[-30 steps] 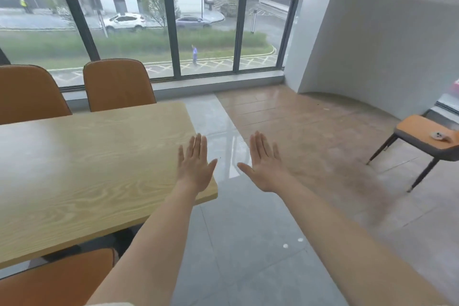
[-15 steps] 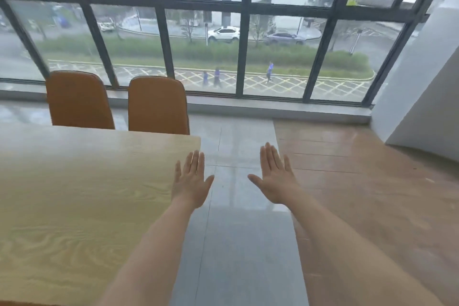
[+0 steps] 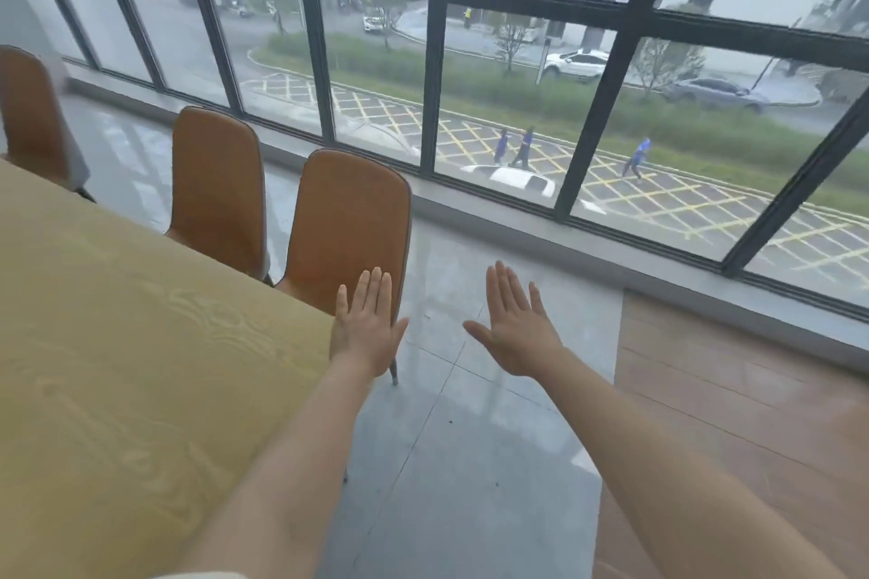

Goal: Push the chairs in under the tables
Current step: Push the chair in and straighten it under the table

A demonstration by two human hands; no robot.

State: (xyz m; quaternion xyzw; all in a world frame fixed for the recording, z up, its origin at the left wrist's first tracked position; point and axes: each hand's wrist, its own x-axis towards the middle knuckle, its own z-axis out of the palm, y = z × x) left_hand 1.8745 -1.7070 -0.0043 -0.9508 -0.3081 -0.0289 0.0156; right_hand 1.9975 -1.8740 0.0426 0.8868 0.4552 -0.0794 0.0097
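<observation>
A light wooden table fills the left half of the view. Three orange-brown chairs stand along its far side, backs upright: the nearest chair at the table's corner, a second chair to its left, a third chair at the left edge. Their seats are hidden behind the tabletop. My left hand is held out flat, palm down, above the table corner, in front of the nearest chair's back; I cannot tell whether it touches anything. My right hand hovers flat over the grey floor, holding nothing.
A wall of dark-framed windows with a low sill runs behind the chairs. Grey tiles cover the floor beside the table, and brown wood-look flooring lies to the right.
My view has swung left and closer to the table's far corner. The chairs now look larger and nearer. Both hands stay flat and outstretched, holding nothing.
</observation>
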